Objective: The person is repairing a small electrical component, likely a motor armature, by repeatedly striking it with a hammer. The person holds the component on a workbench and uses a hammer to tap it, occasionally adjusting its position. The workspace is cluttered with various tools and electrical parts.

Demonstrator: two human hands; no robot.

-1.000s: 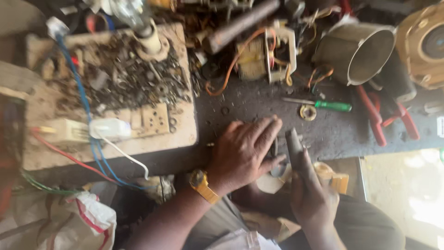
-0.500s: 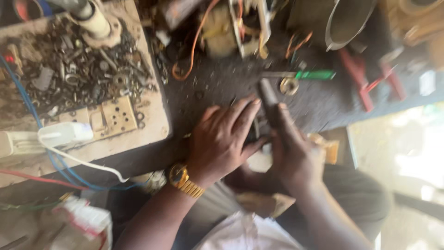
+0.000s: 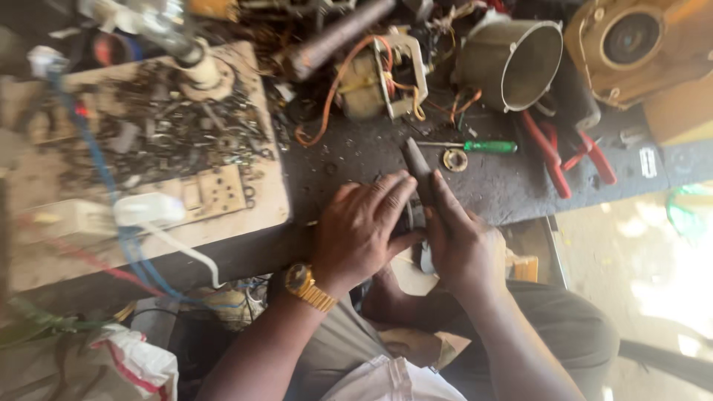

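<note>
Hands meet at the near edge of the dark worktop (image 3: 349, 152), about midway along it. The left hand (image 3: 362, 232), with a gold watch (image 3: 308, 287) on its wrist, lies palm down, fingers spread and pressing on a small dark part (image 3: 413, 217) that sits right at the worktop's near edge; most of that part is hidden, so its kind cannot be told. The left grip is not closed around anything: it bears down flat. The right hand (image 3: 462, 245) is curled shut around the handle of a dark, blade-like tool (image 3: 417, 169), whose tip points away toward the far edge. The tool's lower end lies between the two hands, touching the covered part.

Just beyond the tool tip, a green-handled screwdriver (image 3: 475, 146) lies flat, with a small brass ring (image 3: 455, 160) beside it. Red-handled pliers (image 3: 564, 152) rest toward the right edge. At the far edge stand a metal pot (image 3: 520, 63) tipped on its side and a transformer (image 3: 382, 74) wrapped with orange wires. A pale board (image 3: 215, 193) heaped with small screws and metal scraps takes up the left part of the worktop, with blue cable (image 3: 111, 193) running across it and a white plug (image 3: 145, 210) near its near edge.
</note>
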